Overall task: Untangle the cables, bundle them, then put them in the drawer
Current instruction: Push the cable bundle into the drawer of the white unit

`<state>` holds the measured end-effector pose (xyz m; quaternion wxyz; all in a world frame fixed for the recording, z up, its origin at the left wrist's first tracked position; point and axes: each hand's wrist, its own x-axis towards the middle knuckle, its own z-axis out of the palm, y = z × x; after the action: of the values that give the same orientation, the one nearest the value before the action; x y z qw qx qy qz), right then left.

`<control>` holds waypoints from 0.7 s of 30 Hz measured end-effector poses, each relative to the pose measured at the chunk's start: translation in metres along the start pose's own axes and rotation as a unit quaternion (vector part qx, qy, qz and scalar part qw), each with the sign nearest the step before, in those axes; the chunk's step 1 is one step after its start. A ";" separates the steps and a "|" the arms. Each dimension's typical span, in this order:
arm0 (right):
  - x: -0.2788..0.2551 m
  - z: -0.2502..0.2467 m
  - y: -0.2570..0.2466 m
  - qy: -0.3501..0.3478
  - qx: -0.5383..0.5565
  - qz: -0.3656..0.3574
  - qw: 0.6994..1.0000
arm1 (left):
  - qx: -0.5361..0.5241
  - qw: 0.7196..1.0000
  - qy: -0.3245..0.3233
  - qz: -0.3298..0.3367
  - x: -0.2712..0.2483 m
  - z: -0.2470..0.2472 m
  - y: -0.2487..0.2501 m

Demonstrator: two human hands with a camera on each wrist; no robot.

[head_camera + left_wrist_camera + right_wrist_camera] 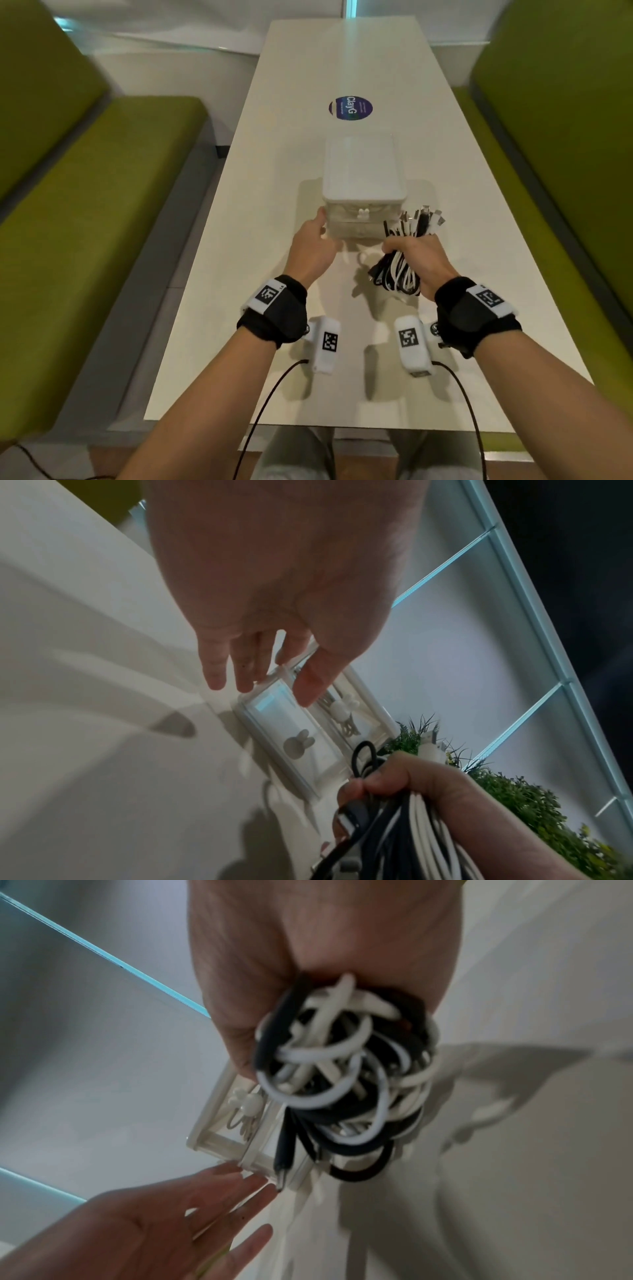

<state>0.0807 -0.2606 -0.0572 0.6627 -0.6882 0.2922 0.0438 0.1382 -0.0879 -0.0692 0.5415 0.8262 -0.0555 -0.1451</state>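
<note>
Black and white cable bundle (402, 260) gripped at its middle in the curled fingers (394, 245) of the right hand (419, 263), plug ends fanning out beyond the fingertips, loops hanging below the palm; probably light, limp and springy, best squeezed at the waist to stop loops escaping. Left hand (313, 246) open, fingers (215, 669) straight and spread, touching the left corner of the small translucent drawer box (363, 186) on the bench (291, 164). Both rabbit-knobbed drawers (298, 741) apparently closed just ahead of the fingertips, barring entry.
</note>
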 end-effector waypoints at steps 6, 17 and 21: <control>-0.074 -0.005 0.034 -0.015 -0.019 0.015 1.000 | 0.024 1.000 0.014 0.012 -0.077 0.007 -0.030; -0.160 0.007 0.065 0.009 0.003 0.008 1.000 | 0.028 0.999 0.021 -0.010 -0.155 0.008 -0.047; -0.168 0.010 0.073 0.011 0.011 0.010 1.000 | 0.051 0.998 0.019 0.004 -0.159 0.007 -0.049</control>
<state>-0.0889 -0.1897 -0.0481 0.6667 -0.6782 0.3067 0.0392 -0.0187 -0.0339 -0.0880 0.4997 0.8554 -0.0558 -0.1246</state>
